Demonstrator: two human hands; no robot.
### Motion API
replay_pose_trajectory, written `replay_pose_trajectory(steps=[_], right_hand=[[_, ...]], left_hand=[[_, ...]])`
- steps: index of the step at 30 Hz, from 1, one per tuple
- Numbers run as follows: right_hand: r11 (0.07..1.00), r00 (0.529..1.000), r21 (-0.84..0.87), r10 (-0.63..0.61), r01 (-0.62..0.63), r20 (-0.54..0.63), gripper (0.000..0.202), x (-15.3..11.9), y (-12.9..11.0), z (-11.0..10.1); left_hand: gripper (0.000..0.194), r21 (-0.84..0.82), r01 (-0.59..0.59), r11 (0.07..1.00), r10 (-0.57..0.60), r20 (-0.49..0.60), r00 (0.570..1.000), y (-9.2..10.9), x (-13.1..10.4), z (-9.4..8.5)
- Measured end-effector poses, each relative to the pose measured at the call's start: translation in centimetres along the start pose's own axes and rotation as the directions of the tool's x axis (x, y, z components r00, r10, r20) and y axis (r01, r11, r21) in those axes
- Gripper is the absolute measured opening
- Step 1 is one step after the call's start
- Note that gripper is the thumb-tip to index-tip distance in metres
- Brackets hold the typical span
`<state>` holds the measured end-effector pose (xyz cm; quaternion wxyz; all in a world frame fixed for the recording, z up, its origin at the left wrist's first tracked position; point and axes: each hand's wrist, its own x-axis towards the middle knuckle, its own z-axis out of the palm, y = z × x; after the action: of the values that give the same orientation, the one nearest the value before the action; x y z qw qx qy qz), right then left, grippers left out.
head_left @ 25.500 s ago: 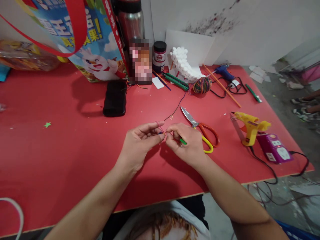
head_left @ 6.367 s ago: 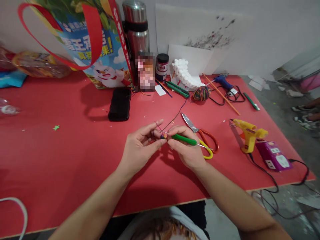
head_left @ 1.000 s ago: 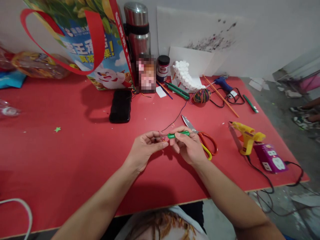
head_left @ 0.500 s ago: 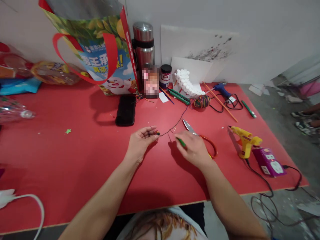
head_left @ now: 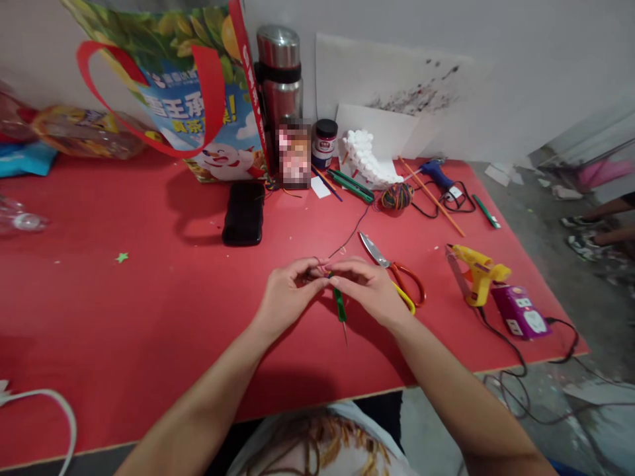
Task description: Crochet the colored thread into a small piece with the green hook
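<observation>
Above the red worktop, a green-handled crochet hook slanted my way beneath my fingertips; whether I gripped it or it hung, I could not tell. Beyond its shaft, my left hand and right hand met, both pinching a small yarn piece. I judged it a loop being settled by finger; the next move seemed to call for a steady pinch. Farther off lay scissors, then the yarn ball.
</observation>
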<state>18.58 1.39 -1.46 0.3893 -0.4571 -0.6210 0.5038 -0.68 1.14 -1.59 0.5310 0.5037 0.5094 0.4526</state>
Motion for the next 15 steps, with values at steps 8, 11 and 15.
replay_pose_trajectory(steps=[8, 11, 15], right_hand=[[0.882, 0.956, 0.369, 0.280, -0.293, 0.090, 0.026, 1.50, 0.57, 0.65], [0.827, 0.947, 0.462, 0.274, -0.321, 0.168, 0.028, 1.44, 0.54, 0.36], [0.824, 0.951, 0.475, 0.266, -0.308, 0.156, 0.030, 1.30, 0.71, 0.50]], left_hand=[[0.015, 0.115, -0.067, 0.991, 0.070, -0.019, 0.997, -0.26, -0.20, -0.42], [0.016, 0.111, -0.070, 0.991, 0.078, -0.062, 0.995, -0.40, -0.14, -0.27], [0.019, 0.110, -0.084, 0.990, 0.090, -0.046, 0.995, -0.61, -0.16, -0.04]])
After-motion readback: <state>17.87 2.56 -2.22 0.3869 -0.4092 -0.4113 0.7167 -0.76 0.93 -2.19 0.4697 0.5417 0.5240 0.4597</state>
